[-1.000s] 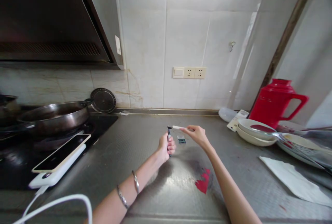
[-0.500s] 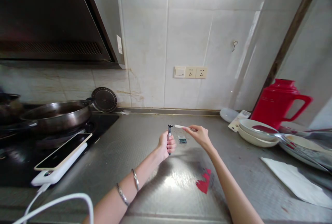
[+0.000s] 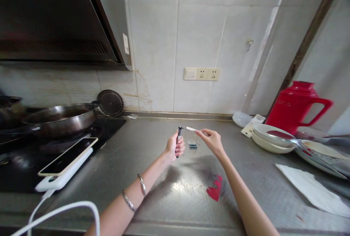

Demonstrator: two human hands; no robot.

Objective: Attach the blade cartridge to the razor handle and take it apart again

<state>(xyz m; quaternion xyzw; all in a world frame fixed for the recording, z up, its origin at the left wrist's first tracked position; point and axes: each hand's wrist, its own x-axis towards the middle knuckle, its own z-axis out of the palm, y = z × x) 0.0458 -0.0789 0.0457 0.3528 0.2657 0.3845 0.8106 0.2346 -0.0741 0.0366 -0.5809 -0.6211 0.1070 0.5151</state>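
Above the middle of the table, nearer its back edge, held a dark razor handle in the left hand, fingers curled shut around its lower half. Held it with the long axis nearly upright, head at the top.

Pinched a slim white piece between thumb and fingertips of the right hand, other fingers loosely bent. Had that piece lying almost level, long axis left to right, free end pointing at the handle's head; could not tell whether touching or just short of it.

Saw small blue cartridges flat on the table, just below and between the hands.

Had bare steel in front of both hands down to the near edge, apart from a red patch beneath the right forearm.

Found the left side crowded: a phone on a white power bank, a white cable looping toward the near-left corner, a pan on the hob behind.

Found the right side taken by stacked bowls, a red jug toward the back-right corner and a sheet of white paper, all well apart from the hands.
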